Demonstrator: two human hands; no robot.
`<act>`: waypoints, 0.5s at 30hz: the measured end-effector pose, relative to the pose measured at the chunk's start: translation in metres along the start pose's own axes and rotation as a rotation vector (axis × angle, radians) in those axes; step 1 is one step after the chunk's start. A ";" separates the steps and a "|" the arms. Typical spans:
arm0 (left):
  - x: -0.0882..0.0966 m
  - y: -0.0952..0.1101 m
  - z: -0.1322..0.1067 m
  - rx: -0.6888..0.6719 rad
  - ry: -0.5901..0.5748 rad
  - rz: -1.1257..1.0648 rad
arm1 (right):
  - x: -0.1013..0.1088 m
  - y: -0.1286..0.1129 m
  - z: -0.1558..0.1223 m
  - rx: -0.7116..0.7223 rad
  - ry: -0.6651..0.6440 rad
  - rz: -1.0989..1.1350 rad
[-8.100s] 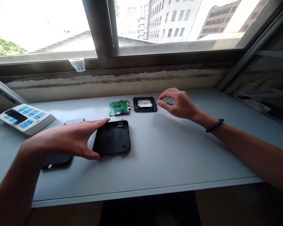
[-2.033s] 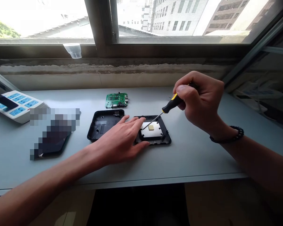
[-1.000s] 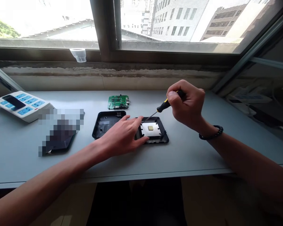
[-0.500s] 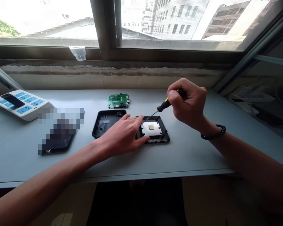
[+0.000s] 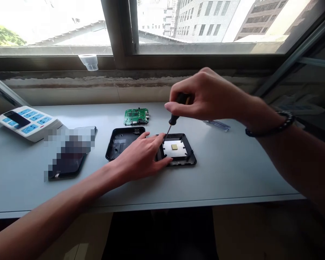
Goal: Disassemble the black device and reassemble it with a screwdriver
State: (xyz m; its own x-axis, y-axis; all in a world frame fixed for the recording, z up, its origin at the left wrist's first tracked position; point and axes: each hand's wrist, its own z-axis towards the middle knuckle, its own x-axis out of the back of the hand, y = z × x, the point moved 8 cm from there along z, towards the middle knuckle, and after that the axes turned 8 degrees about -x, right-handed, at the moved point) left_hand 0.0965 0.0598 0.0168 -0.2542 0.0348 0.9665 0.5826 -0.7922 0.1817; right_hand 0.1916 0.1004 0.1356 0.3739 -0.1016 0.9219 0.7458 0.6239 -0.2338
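Note:
My right hand (image 5: 195, 95) is closed round the black and yellow handle of a screwdriver (image 5: 174, 119). The steep shaft runs down to the upper left corner of a black plastic casing half (image 5: 192, 161). A silvery metal plate (image 5: 181, 151) with a small yellowish square pad (image 5: 174, 147) lies inside this casing. With thumb and fingers spread across its left part, my left hand (image 5: 144, 155) holds the casing on the table. The screwdriver tip is close to my left fingertips; its exact contact is too small to see. Another casing half (image 5: 116, 139), partly behind my left hand, lies open side up.
A green circuit board (image 5: 136, 116) lies behind the casings. At left are a phone (image 5: 70, 166), partly pixelated, and a white power strip (image 5: 29, 124) with blue sockets. A transparent packet (image 5: 219, 125) lies beneath my right forearm. A clear plastic cup (image 5: 89, 62) sits by the window.
My right hand has moved left and up, turning over the handle, and the screwdriver now stands steeper. The transparent packet has come into sight. My left hand has stayed on the casing.

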 end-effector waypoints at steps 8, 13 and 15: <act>0.002 0.001 0.000 0.023 -0.030 -0.016 | -0.007 -0.025 0.012 0.107 -0.225 -0.138; 0.006 -0.004 -0.003 0.048 -0.057 -0.041 | -0.008 -0.023 0.006 0.106 -0.217 -0.158; 0.006 -0.005 -0.001 0.057 -0.098 -0.044 | -0.007 -0.020 0.006 0.099 -0.215 -0.170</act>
State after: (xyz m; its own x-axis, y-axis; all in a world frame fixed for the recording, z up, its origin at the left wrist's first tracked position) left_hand 0.0913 0.0634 0.0219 -0.2054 0.1308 0.9699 0.6159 -0.7530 0.2319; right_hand 0.1707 0.0932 0.1354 0.1147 -0.0515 0.9921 0.7267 0.6853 -0.0484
